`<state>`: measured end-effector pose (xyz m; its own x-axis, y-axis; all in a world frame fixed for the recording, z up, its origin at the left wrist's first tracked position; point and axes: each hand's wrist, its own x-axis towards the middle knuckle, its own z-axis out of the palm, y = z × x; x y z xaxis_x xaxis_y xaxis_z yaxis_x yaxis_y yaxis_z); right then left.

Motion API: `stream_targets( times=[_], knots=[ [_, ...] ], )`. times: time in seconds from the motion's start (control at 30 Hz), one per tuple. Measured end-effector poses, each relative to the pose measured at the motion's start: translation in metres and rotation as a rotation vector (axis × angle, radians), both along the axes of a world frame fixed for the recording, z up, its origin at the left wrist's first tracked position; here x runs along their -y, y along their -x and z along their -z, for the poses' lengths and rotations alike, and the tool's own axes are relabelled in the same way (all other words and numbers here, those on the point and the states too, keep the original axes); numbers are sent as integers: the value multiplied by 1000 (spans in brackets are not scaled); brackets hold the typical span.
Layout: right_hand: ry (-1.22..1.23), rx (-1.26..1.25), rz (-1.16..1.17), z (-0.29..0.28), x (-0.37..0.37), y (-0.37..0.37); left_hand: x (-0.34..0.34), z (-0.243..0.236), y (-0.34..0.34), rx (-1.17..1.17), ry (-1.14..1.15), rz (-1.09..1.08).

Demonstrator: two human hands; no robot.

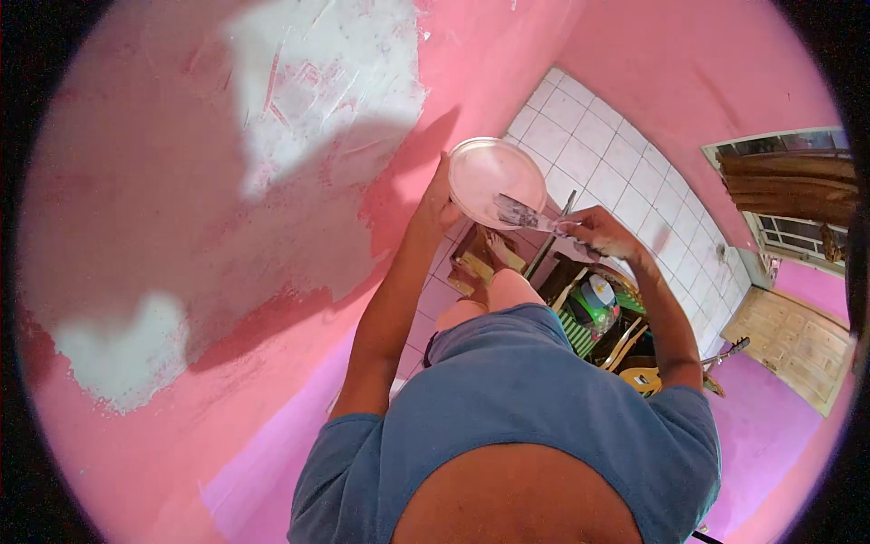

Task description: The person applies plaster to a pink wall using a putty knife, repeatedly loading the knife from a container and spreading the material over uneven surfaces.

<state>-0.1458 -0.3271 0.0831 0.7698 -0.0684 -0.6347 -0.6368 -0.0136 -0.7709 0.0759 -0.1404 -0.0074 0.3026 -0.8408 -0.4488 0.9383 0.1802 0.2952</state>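
My left hand (439, 201) is wrapped round the side of a round, pale plastic tub (489, 168), holding it up in front of me. Whitish stuff coats the inside of the tub; how deep it is cannot be made out. My right hand (600, 232) grips a paintbrush (517, 212) by its smeared handle. The brush points left, its bristles over the near right part of the tub; whether they touch the inside is unclear. To my left rises a pink wall (480, 68) with a large, uneven whitish coat (335, 54) on it, partly in shadow.
My bare feet (498, 249) rest below on what looks like a wooden support, above pinkish floor tiles (424, 328). White tiles (589, 136) cover the wall ahead. At right are a guitar (642, 380), a green slatted item (577, 334), a curtained window (788, 186) and a wooden door (788, 340).
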Motion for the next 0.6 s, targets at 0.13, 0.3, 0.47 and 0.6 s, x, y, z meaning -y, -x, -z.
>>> stream_targets(
  times=[0.13,0.3,0.47,0.6],
  knots=[
    [40,24,45,-1,-18,-10,3,1,4,37,-117,-127],
    [83,230,16,-17,12,-10,0,-17,5,85,96,88],
    [167,59,-107,-53,83,4,-4,-49,-4,163,-32,162],
    [281,-14,-195,-60,84,6,0,-44,-11,152,-52,202]
  ],
)
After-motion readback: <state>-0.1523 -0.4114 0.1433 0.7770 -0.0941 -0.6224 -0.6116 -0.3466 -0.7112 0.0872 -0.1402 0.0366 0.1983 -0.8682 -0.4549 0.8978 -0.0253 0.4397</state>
